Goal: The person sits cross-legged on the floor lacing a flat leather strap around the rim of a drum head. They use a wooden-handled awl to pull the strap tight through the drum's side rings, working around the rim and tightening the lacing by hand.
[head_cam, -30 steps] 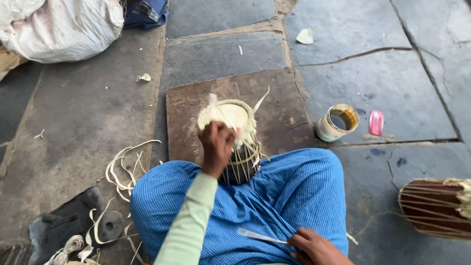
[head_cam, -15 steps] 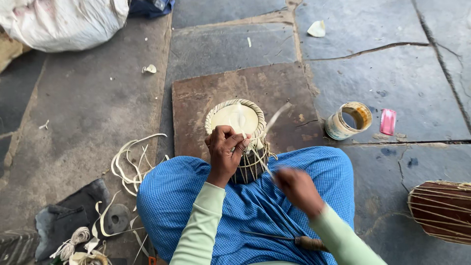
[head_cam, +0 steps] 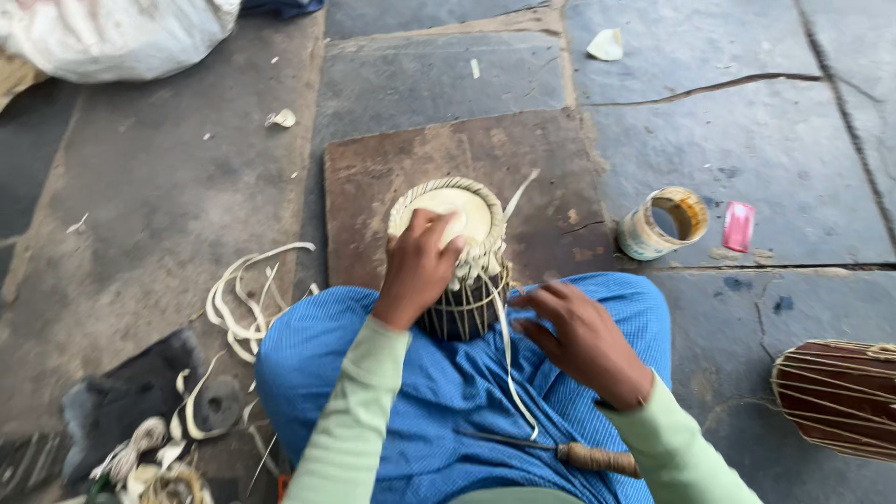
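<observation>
At far left a white sack lies on the stone floor, and lower down pale strips curl beside a dark heap of scraps. A brown board sits in the middle, and the drum stands upright at its near edge, against the blue cloth over the person's lap. The left hand rests on the drum's near-left rim, fingers curled over the pale head and the braided edge, gripping it. A thin strap hangs from the drum down across the cloth. The right hand lies just right of the drum, at its side, fingers loosely spread towards the lacing; it appears open and holds nothing that can be made out. A wooden-handled tool rests on the lap below that hand. Further right stand an open tin and a pink object, well apart from the hands. A second drum lies on its side at the right edge.
</observation>
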